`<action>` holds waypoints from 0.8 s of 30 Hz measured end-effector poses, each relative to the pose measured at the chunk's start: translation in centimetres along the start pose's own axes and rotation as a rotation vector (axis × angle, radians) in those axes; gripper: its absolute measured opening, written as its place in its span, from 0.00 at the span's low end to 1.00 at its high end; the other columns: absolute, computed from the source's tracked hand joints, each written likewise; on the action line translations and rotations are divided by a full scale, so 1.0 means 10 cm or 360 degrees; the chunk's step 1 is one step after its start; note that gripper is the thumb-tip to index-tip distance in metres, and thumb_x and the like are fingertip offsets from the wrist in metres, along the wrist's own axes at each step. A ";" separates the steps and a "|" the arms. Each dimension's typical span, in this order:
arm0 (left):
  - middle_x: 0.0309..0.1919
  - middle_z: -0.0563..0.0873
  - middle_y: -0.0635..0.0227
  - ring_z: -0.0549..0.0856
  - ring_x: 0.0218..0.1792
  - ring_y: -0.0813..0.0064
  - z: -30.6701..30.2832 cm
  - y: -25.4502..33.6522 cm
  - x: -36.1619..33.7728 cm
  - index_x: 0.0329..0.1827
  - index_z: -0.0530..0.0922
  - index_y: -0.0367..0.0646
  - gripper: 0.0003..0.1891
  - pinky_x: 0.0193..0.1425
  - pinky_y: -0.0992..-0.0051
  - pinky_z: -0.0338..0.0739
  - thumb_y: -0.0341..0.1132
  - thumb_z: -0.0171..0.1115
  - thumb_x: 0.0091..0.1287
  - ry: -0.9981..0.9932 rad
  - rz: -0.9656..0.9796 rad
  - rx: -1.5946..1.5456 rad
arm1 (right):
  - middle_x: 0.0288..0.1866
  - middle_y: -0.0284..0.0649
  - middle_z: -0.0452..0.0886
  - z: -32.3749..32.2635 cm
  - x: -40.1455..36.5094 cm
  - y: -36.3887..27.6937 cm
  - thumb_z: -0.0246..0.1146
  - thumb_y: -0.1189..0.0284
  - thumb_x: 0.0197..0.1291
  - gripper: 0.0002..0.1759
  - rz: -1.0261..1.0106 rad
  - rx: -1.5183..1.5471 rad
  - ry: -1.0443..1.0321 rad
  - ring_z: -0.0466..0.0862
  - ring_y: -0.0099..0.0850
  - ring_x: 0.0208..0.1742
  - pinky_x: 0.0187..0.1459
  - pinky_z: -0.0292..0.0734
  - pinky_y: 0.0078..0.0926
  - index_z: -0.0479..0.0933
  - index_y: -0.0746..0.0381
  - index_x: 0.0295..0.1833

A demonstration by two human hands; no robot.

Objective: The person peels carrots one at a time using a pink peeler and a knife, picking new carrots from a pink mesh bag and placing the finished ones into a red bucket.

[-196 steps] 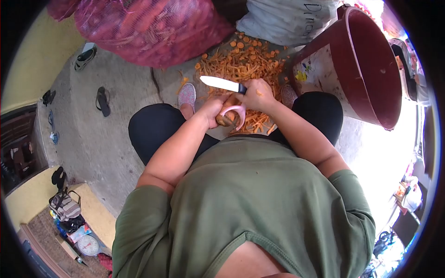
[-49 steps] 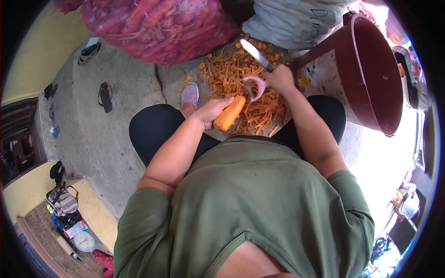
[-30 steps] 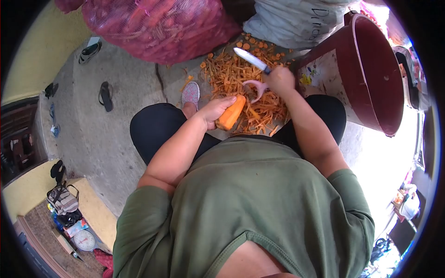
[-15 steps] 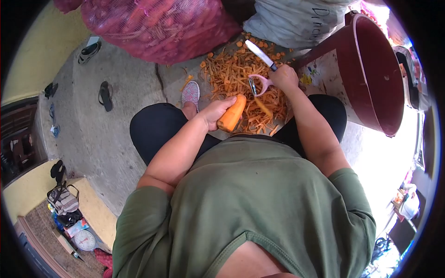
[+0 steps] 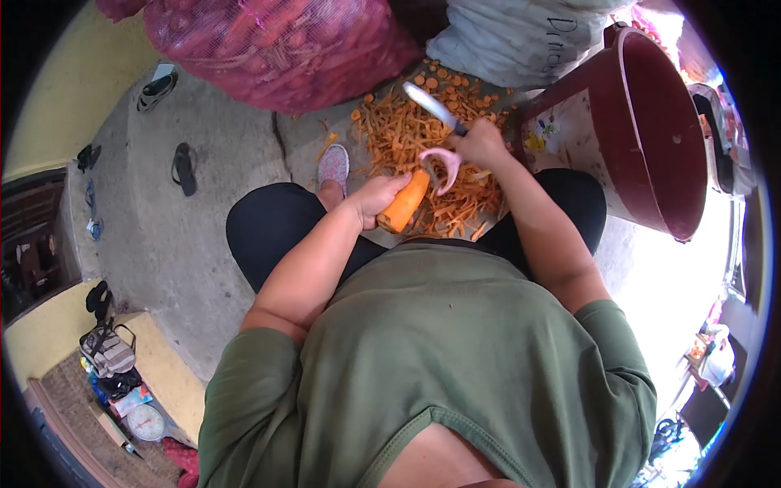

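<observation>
My left hand (image 5: 382,198) is wrapped round a peeled carrot (image 5: 404,203), held at a slant between my knees. In my right hand (image 5: 482,145) are a pink peeler (image 5: 447,168) and a knife (image 5: 434,107) with a dark handle, its blade pointing up and to the left. The peeler's head is close to the upper end of the carrot. Below both hands a heap of carrot peelings (image 5: 390,134) covers the floor, with several round carrot slices (image 5: 431,83) at its far side.
A pink mesh sack (image 5: 285,57) full of carrots stands ahead, beside a white sack (image 5: 512,41) with writing. To the right a large dark red bucket (image 5: 602,138) leans with its mouth facing right. A sandal (image 5: 184,169) lies on the concrete floor at left.
My right hand has moved left and slightly down, bringing the peeler close to the carrot. The knife has shifted with it. A strip of peel falling below the peeler no longer shows.
</observation>
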State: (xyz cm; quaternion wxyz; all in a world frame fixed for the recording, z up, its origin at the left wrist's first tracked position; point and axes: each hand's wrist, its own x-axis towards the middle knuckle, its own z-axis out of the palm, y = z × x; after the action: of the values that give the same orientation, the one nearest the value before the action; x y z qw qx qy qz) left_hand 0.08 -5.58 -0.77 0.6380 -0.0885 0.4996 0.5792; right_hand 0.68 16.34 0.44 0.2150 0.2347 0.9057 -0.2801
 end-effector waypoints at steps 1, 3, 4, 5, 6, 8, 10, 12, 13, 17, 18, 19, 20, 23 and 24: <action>0.27 0.78 0.61 0.80 0.22 0.70 0.01 0.00 -0.01 0.43 0.70 0.37 0.20 0.25 0.75 0.75 0.48 0.45 0.65 0.0034 0.0001 0.0026 | 0.31 0.49 0.79 0.05 -0.05 -0.05 0.63 0.57 0.41 0.21 -0.0130 -0.0110 -0.0022 0.81 0.40 0.36 0.42 0.74 0.32 0.78 0.66 0.32; 0.29 0.78 0.63 0.80 0.23 0.71 0.00 -0.04 -0.01 0.45 0.70 0.38 0.19 0.27 0.75 0.76 0.47 0.45 0.65 -0.0035 0.0062 0.0115 | 0.32 0.50 0.79 0.11 0.04 0.05 0.63 0.57 0.42 0.21 0.0121 -0.0046 0.0007 0.80 0.39 0.37 0.42 0.74 0.32 0.78 0.66 0.32; 0.30 0.78 0.63 0.80 0.24 0.72 -0.01 -0.03 0.00 0.46 0.70 0.38 0.19 0.27 0.76 0.76 0.47 0.45 0.66 -0.0073 0.0097 0.0172 | 0.32 0.51 0.79 0.06 0.10 0.14 0.63 0.57 0.42 0.22 0.0139 -0.0096 0.0040 0.80 0.40 0.38 0.42 0.74 0.32 0.78 0.67 0.32; 0.31 0.77 0.64 0.80 0.25 0.73 0.00 -0.02 0.00 0.47 0.70 0.38 0.19 0.28 0.76 0.76 0.47 0.46 0.65 -0.0028 0.0119 0.0169 | 0.32 0.51 0.79 0.02 0.14 0.20 0.63 0.57 0.42 0.22 0.0160 -0.0144 0.0082 0.80 0.40 0.38 0.43 0.74 0.32 0.77 0.68 0.32; 0.32 0.77 0.65 0.80 0.26 0.73 0.01 -0.03 0.01 0.48 0.70 0.38 0.19 0.29 0.76 0.76 0.46 0.46 0.65 0.0012 0.0137 0.0163 | 0.33 0.51 0.79 -0.04 0.12 0.18 0.62 0.55 0.43 0.24 0.0169 -0.0077 0.0012 0.80 0.41 0.39 0.42 0.74 0.32 0.77 0.68 0.32; 0.34 0.77 0.66 0.80 0.28 0.75 0.01 -0.04 0.04 0.49 0.70 0.39 0.19 0.30 0.77 0.75 0.46 0.46 0.65 0.0035 0.0190 0.0181 | 0.33 0.51 0.79 0.02 0.05 0.07 0.62 0.55 0.43 0.23 0.0008 -0.0109 -0.0032 0.80 0.41 0.38 0.41 0.74 0.32 0.78 0.68 0.32; 0.35 0.77 0.66 0.79 0.30 0.76 -0.01 -0.05 0.07 0.51 0.69 0.40 0.19 0.31 0.78 0.75 0.46 0.46 0.66 0.0007 0.0233 0.0235 | 0.32 0.51 0.79 0.13 0.01 0.00 0.62 0.56 0.43 0.22 -0.0091 -0.0234 -0.0008 0.80 0.39 0.38 0.40 0.74 0.32 0.78 0.67 0.32; 0.36 0.78 0.65 0.79 0.31 0.76 0.03 -0.11 0.06 0.50 0.70 0.40 0.19 0.31 0.78 0.75 0.45 0.46 0.66 0.0034 0.0260 0.0227 | 0.33 0.51 0.79 0.04 0.07 0.14 0.62 0.58 0.43 0.21 0.0101 -0.0181 0.0008 0.80 0.39 0.37 0.40 0.74 0.32 0.78 0.67 0.32; 0.36 0.78 0.65 0.79 0.31 0.76 0.04 -0.09 0.06 0.50 0.70 0.40 0.18 0.32 0.79 0.75 0.45 0.46 0.66 0.0048 0.0282 0.0234 | 0.33 0.51 0.79 -0.01 0.10 0.17 0.62 0.58 0.43 0.21 0.0193 -0.0150 0.0029 0.81 0.38 0.37 0.40 0.74 0.32 0.78 0.67 0.33; 0.37 0.79 0.63 0.80 0.32 0.74 0.01 -0.03 0.04 0.48 0.71 0.38 0.18 0.34 0.77 0.76 0.43 0.46 0.66 0.0085 0.0186 0.0006 | 0.30 0.46 0.80 0.06 -0.01 -0.05 0.62 0.59 0.45 0.17 0.0047 -0.0016 0.0011 0.81 0.37 0.34 0.38 0.75 0.31 0.79 0.63 0.33; 0.37 0.79 0.62 0.81 0.33 0.74 -0.04 -0.06 0.10 0.47 0.71 0.37 0.17 0.35 0.76 0.77 0.43 0.45 0.66 0.0063 0.0178 -0.0057 | 0.28 0.46 0.80 0.06 -0.18 -0.20 0.62 0.58 0.44 0.16 -0.0053 -0.0015 -0.0068 0.81 0.37 0.34 0.38 0.75 0.30 0.80 0.60 0.34; 0.37 0.79 0.62 0.81 0.33 0.74 -0.04 -0.06 0.10 0.47 0.71 0.37 0.17 0.36 0.76 0.77 0.42 0.45 0.66 0.0042 0.0166 -0.0120 | 0.28 0.47 0.79 0.16 -0.28 -0.25 0.62 0.58 0.43 0.16 -0.0254 -0.0004 -0.0099 0.81 0.37 0.34 0.39 0.75 0.31 0.80 0.59 0.32; 0.36 0.79 0.62 0.81 0.33 0.73 -0.01 -0.05 0.10 0.46 0.71 0.36 0.17 0.37 0.74 0.77 0.42 0.44 0.66 0.0090 0.0051 -0.0236 | 0.28 0.46 0.79 0.22 -0.36 -0.28 0.63 0.58 0.43 0.16 -0.0371 -0.0106 -0.0058 0.81 0.38 0.33 0.39 0.75 0.31 0.80 0.59 0.32; 0.35 0.80 0.65 0.81 0.34 0.74 -0.05 -0.12 0.17 0.45 0.72 0.39 0.17 0.37 0.75 0.76 0.44 0.44 0.66 0.0021 0.0114 -0.0170 | 0.28 0.48 0.79 0.27 -0.20 -0.15 0.63 0.59 0.42 0.15 -0.0256 -0.0132 0.0074 0.81 0.39 0.33 0.38 0.75 0.33 0.80 0.60 0.30; 0.35 0.79 0.66 0.80 0.33 0.75 -0.02 -0.08 0.12 0.48 0.71 0.41 0.17 0.36 0.75 0.76 0.44 0.45 0.66 0.0032 0.0132 -0.0179 | 0.28 0.49 0.79 0.22 -0.03 -0.01 0.63 0.59 0.41 0.16 -0.0112 -0.0117 0.0121 0.81 0.38 0.33 0.38 0.75 0.33 0.79 0.61 0.30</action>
State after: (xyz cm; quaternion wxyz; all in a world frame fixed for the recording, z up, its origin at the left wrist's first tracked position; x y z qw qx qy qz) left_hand 0.50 -5.21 -2.11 0.6025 -0.1093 0.4760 0.6313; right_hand 1.45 14.84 -1.05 0.1789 0.2050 0.9306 -0.2450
